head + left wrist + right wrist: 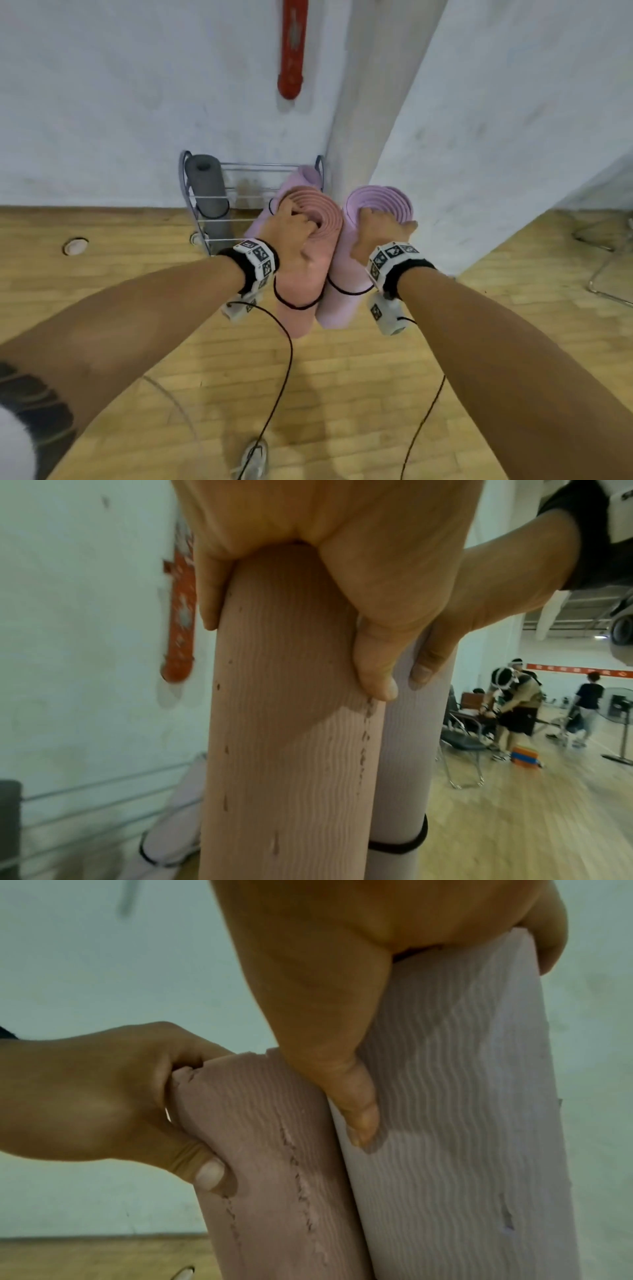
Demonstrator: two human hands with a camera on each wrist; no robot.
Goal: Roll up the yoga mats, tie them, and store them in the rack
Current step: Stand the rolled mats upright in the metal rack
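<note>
I carry two rolled mats upright, side by side, just in front of the metal rack (202,219). My left hand (291,226) grips the top end of the pink mat (301,270), fingers hooked into its roll and thumb on its side (377,680). My right hand (376,229) grips the top of the lilac mat (346,291) the same way, thumb pressed on its ribbed side (359,1118). Each mat has a black band around it; the band on the lilac mat (400,845) shows low down. The pink mat (274,1177) and lilac mat (462,1123) touch along their length.
In the rack stand a grey rolled mat (207,188) on the left and a lilac rolled mat (301,178) on the right, with a gap between. A white wall and pillar (479,137) stand close behind. People, chairs and a fan (616,707) are far off on the wooden floor.
</note>
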